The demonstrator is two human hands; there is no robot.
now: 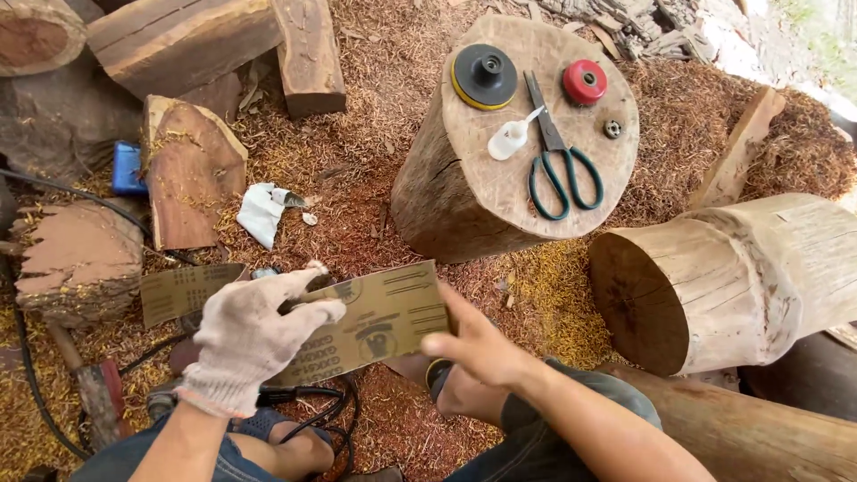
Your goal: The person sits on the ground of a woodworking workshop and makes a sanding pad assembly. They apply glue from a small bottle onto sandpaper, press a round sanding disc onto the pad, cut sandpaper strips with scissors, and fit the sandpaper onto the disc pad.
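The sandpaper sheet [375, 321] is held backside up over the knees, whole and seemingly uncut; the scissors [558, 161] lie untouched on the stump [482, 201] beside a black backing pad [484, 76]. The gloved left hand [254, 335] pinches the sheet's left edge, its grip closed. The bare right hand [478, 344] holds the right edge, fingers probably curled behind.
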